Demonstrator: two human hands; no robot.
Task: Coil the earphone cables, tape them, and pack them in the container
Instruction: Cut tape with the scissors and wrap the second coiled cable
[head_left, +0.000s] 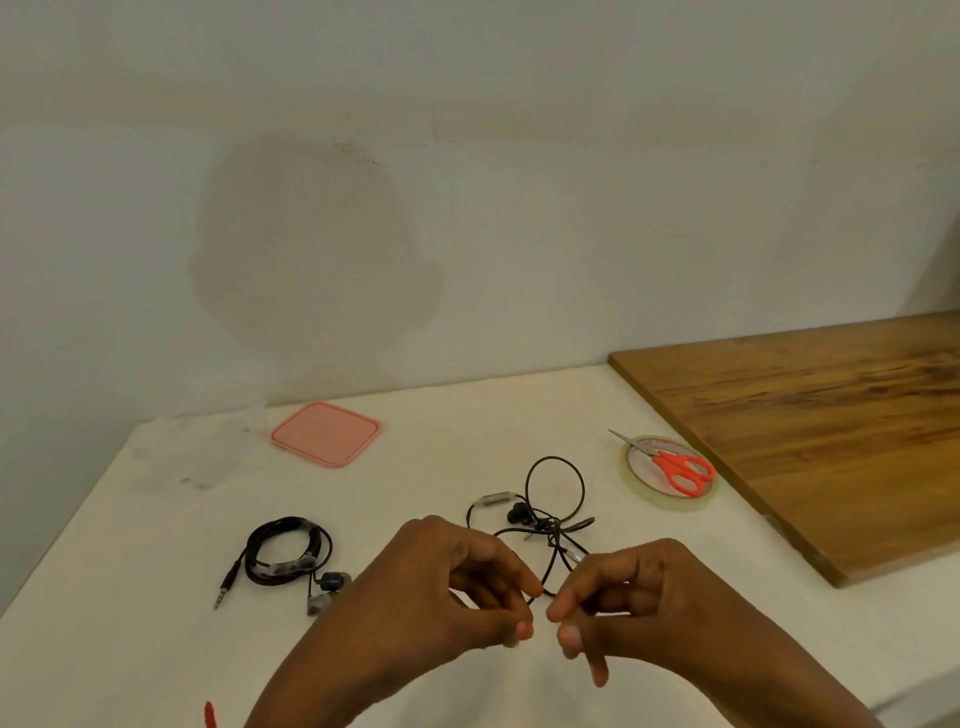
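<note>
pinching the thin black cable of the loose earphone (553, 499), the left hand (457, 587) and the right hand (623, 597) each grip it between thumb and fingertips, close together just above the desk (156, 597). the rest of that cable lies in a tangle of open loops just beyond the hands, so its coiling looks barely begun.

the task seems roughly a third done. the coiled earphone (288, 551) lies to the left, wound tight and apparently banded with clear tape, but not packed. what's left is coiling and taping the second, then packing both.

count: two earphones, one tape roll (670, 503), and one pair of scissors (680, 470) resting on it. one pink lid (325, 434) lies off beside one clear container (208, 447), which is faint near the wall, its contents unclear.
</note>
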